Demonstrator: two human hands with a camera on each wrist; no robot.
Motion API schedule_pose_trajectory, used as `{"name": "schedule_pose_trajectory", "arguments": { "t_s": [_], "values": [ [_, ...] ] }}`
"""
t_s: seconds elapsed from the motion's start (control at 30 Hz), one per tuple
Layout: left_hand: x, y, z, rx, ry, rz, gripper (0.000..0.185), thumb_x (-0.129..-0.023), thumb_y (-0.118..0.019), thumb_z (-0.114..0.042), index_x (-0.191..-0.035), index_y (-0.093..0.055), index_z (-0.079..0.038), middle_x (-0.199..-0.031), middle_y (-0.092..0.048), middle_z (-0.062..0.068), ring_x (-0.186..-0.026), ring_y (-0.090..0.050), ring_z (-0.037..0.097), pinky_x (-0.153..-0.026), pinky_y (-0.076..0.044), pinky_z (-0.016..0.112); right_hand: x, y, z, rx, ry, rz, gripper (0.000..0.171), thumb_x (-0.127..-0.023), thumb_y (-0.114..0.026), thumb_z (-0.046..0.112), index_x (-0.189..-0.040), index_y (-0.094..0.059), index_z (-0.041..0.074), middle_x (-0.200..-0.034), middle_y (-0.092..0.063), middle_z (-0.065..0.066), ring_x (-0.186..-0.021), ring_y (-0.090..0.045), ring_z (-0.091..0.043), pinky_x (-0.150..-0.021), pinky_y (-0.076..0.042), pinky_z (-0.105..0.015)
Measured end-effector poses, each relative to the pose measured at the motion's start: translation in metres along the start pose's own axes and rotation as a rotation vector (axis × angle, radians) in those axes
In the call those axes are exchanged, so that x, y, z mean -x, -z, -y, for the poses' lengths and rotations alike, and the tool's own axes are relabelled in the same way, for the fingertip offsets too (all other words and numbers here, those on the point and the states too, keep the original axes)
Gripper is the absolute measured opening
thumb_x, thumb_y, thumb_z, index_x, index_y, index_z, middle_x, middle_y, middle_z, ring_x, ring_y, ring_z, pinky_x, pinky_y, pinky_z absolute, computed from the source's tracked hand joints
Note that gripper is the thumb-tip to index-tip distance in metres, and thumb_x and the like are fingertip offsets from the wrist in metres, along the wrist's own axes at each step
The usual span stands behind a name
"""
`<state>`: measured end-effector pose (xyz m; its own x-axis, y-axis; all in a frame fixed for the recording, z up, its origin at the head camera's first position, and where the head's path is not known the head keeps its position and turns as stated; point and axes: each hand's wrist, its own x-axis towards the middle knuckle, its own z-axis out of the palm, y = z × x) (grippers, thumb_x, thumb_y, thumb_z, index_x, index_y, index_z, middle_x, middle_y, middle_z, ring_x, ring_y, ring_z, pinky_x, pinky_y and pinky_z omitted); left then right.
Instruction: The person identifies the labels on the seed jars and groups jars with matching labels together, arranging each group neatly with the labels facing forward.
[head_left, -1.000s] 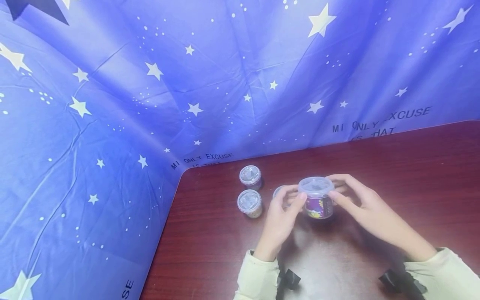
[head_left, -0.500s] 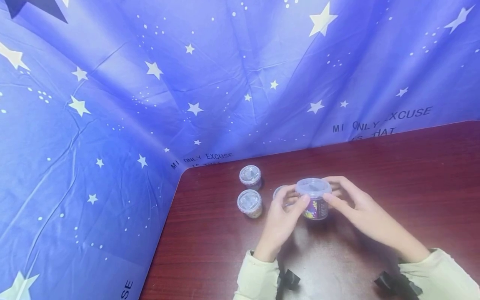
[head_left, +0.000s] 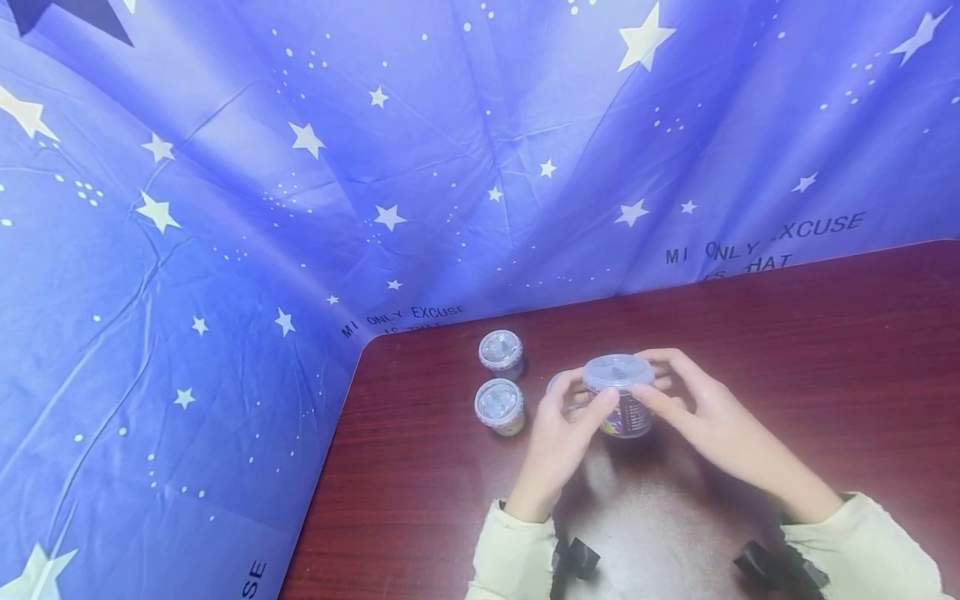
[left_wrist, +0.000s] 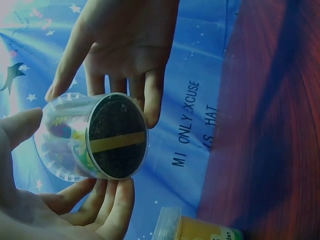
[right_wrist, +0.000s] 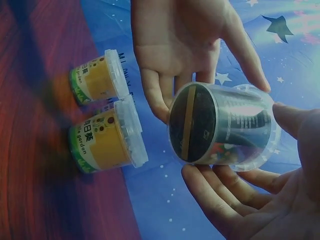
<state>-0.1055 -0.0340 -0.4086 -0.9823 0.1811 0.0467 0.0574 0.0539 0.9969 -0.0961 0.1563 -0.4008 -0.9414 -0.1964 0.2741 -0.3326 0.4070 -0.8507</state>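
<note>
Both hands hold up a round clear plastic tub (head_left: pixel 628 421) with a lid and a colourful label that has a dark printed panel. My left hand (head_left: pixel 558 442) grips its left side, thumb in front near the rim and fingers behind. On the other side my right hand (head_left: pixel 723 429) holds it the same way, thumb just under the lid (head_left: pixel 618 371). From below, in the left wrist view, the tub's dark base (left_wrist: pixel 117 142) shows a yellow strip across it. The tub is raised off the table, and its far side is hidden in the head view.
Two smaller lidded tubs (head_left: pixel 501 354) (head_left: pixel 499 407) stand on the red-brown table (head_left: pixel 420 467) left of the hands. Another tub (head_left: pixel 557 382) is partly hidden behind the left fingers. A blue star-printed cloth (head_left: pixel 450 167) hangs along the table's back and left edges.
The held tub has shifted a little left and turned, so more of the label's dark panel faces the head camera. My right hand moved left with it; my left hand barely moved.
</note>
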Motion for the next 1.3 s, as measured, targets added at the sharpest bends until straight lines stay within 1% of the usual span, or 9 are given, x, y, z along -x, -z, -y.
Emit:
{"name": "schedule_pose_trajectory", "arguments": {
  "t_s": [0.2,0.47,0.67,0.8,0.9,0.97,1.13,1.17,1.3],
  "values": [
    [-0.001,0.004,-0.001,0.033,0.004,0.028,0.041,-0.092,-0.069,-0.026,-0.129,-0.061,-0.01,-0.119,-0.066,0.007,-0.109,-0.062,0.02,-0.093,-0.053,0.03,-0.002,0.004,-0.003,-0.013,0.027,0.029,0.034,-0.102,-0.055,0.018,-0.135,-0.05,0.011,-0.117,-0.064,-0.006,-0.101,-0.061,0.001,-0.083,-0.056,-0.023],
    [-0.001,0.008,-0.001,0.083,0.01,0.05,0.034,-0.092,-0.069,-0.022,-0.125,-0.065,-0.016,-0.116,-0.068,0.002,-0.108,-0.063,0.018,-0.094,-0.054,0.033,-0.002,0.008,-0.002,-0.05,0.075,0.055,0.034,-0.103,-0.051,0.013,-0.138,-0.05,0.013,-0.117,-0.064,0.0,-0.1,-0.065,-0.003,-0.086,-0.054,-0.021],
    [-0.001,0.008,-0.001,0.092,-0.031,0.126,0.035,-0.097,-0.063,-0.025,-0.129,-0.062,-0.011,-0.121,-0.063,0.003,-0.111,-0.062,0.015,-0.1,-0.05,0.031,-0.003,0.009,-0.001,-0.083,0.067,0.082,0.036,-0.104,-0.05,0.013,-0.14,-0.049,0.017,-0.128,-0.059,0.005,-0.114,-0.057,0.003,-0.093,-0.048,-0.015],
    [-0.001,0.007,-0.001,0.098,-0.057,0.158,0.037,-0.098,-0.059,-0.027,-0.13,-0.06,-0.007,-0.122,-0.063,0.006,-0.112,-0.062,0.016,-0.103,-0.048,0.03,-0.003,0.008,-0.001,-0.091,0.078,0.081,0.036,-0.104,-0.049,0.012,-0.14,-0.048,0.016,-0.131,-0.057,0.003,-0.119,-0.053,0.007,-0.096,-0.044,-0.011],
    [-0.001,0.008,-0.002,0.098,-0.05,0.159,0.038,-0.098,-0.059,-0.027,-0.131,-0.06,-0.008,-0.122,-0.063,0.006,-0.112,-0.062,0.016,-0.103,-0.048,0.031,-0.002,0.008,0.0,-0.082,0.076,0.07,0.037,-0.104,-0.05,0.013,-0.141,-0.049,0.016,-0.132,-0.057,0.002,-0.119,-0.052,0.007,-0.096,-0.043,-0.01],
    [0.0,0.008,-0.003,0.082,-0.04,0.144,0.039,-0.098,-0.06,-0.027,-0.133,-0.059,-0.01,-0.124,-0.061,0.005,-0.113,-0.061,0.016,-0.102,-0.049,0.031,-0.002,0.008,0.0,-0.062,0.067,0.058,0.038,-0.104,-0.051,0.014,-0.141,-0.049,0.017,-0.132,-0.058,0.001,-0.118,-0.053,0.007,-0.096,-0.044,-0.011],
    [0.003,0.007,-0.007,0.036,-0.037,0.087,0.043,-0.096,-0.063,-0.025,-0.137,-0.055,-0.015,-0.128,-0.061,0.004,-0.115,-0.06,0.018,-0.099,-0.05,0.031,-0.001,0.005,0.002,-0.024,0.035,-0.006,0.038,-0.102,-0.055,0.017,-0.14,-0.05,0.017,-0.124,-0.065,-0.004,-0.108,-0.059,0.006,-0.089,-0.051,-0.016],
    [0.003,0.006,-0.008,0.023,-0.043,0.079,0.045,-0.096,-0.064,-0.025,-0.138,-0.053,-0.015,-0.128,-0.062,0.005,-0.115,-0.06,0.018,-0.099,-0.051,0.031,-0.001,0.004,0.002,-0.026,0.029,-0.02,0.038,-0.101,-0.056,0.017,-0.139,-0.05,0.017,-0.122,-0.066,-0.005,-0.105,-0.06,0.006,-0.086,-0.053,-0.018],
    [0.006,0.002,-0.01,-0.002,-0.039,0.054,0.049,-0.092,-0.069,-0.026,-0.137,-0.053,-0.016,-0.127,-0.059,0.002,-0.11,-0.062,0.016,-0.095,-0.053,0.031,-0.001,-0.002,0.004,-0.042,0.017,-0.056,0.038,-0.099,-0.061,0.017,-0.135,-0.05,0.012,-0.118,-0.067,-0.01,-0.1,-0.061,0.004,-0.082,-0.056,-0.02]
  ]
}}
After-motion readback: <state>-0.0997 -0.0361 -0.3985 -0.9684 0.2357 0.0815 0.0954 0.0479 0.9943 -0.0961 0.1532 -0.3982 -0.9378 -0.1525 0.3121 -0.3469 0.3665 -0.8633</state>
